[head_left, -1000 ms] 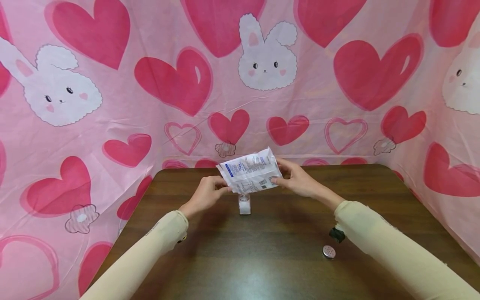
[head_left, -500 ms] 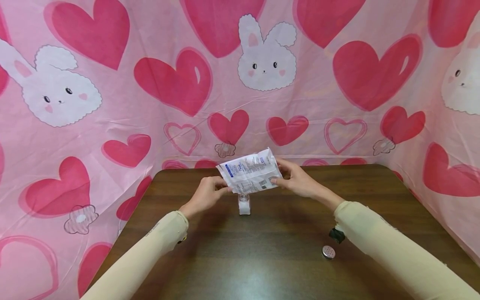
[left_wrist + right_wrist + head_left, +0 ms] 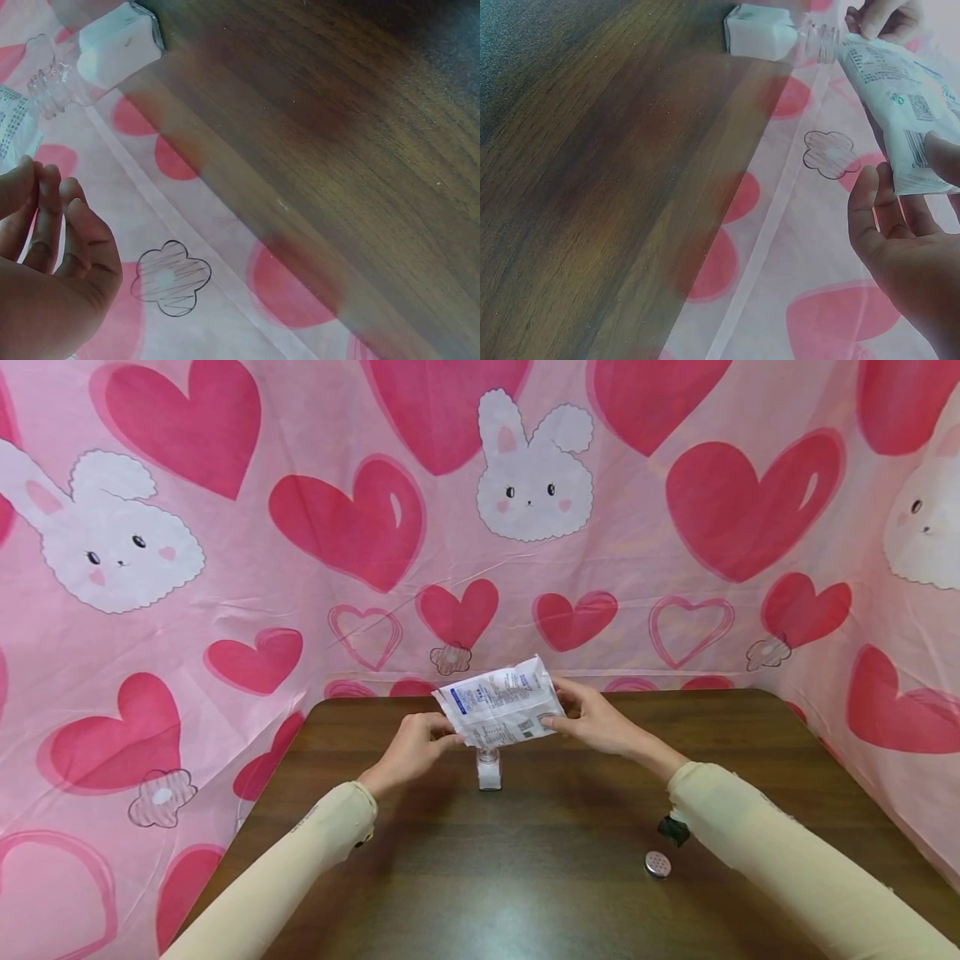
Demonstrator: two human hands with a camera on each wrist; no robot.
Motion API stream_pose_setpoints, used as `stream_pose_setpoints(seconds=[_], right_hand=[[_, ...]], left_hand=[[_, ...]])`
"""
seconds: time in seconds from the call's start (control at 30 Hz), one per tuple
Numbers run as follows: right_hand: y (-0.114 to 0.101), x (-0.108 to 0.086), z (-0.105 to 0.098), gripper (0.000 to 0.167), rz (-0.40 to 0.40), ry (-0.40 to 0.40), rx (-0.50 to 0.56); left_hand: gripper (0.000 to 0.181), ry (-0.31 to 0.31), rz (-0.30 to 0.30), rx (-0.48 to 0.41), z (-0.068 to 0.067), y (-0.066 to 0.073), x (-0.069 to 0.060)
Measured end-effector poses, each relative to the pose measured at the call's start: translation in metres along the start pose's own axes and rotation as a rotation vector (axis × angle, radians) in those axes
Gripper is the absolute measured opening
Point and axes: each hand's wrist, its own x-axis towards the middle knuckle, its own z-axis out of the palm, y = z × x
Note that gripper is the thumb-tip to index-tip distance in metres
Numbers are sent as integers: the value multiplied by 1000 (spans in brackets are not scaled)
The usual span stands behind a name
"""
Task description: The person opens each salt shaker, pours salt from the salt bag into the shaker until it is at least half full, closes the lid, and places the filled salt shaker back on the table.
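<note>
Tilted above the table, a white printed packet (image 3: 498,703) is held between my two hands. My left hand (image 3: 411,745) pinches its lower left corner with thumb and fingertips. My right hand (image 3: 598,720) grips the right end, thumb on the printed face and fingers behind. Directly under the low corner, a small clear bottle (image 3: 490,774) stands upright on the table. White contents fill its body up to about the shoulder, as the left wrist view of the bottle (image 3: 120,54) shows. In the right wrist view the packet (image 3: 896,105) meets the bottle's threaded neck (image 3: 823,43).
A round metal shaker lid (image 3: 657,864) with small holes lies on the brown wooden table (image 3: 480,877), near my right forearm. A small dark object (image 3: 673,829) shows beside the right sleeve. Pink cloth (image 3: 450,560) with hearts and rabbits hangs behind the table and at its sides.
</note>
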Motion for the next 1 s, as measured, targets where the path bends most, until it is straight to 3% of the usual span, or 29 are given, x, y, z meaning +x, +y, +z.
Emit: stream_pose_setpoints(seconds=[1.0], right_hand=[[2,1,-2,66,-28,-7,18]], left_hand=[[6,1,0,6,0,2,0]])
